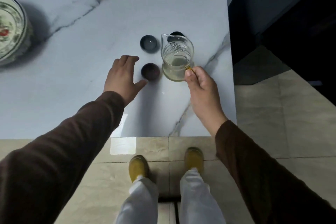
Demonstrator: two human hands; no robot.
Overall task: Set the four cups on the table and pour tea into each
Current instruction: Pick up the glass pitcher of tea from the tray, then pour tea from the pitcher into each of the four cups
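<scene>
Gripping the glass pitcher [177, 56] by its handle, right hand [200, 85] clamped on.
Left hand [122, 75], fingers spread, sits just left of the brown cup [150, 71] beside the pitcher; a bump could tip it.

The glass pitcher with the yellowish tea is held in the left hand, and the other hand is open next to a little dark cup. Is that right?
Not quite. The head view shows the right hand holding the glass pitcher by its handle. It is the left hand that lies open next to the little dark cup. The tea does look yellowish.
</scene>
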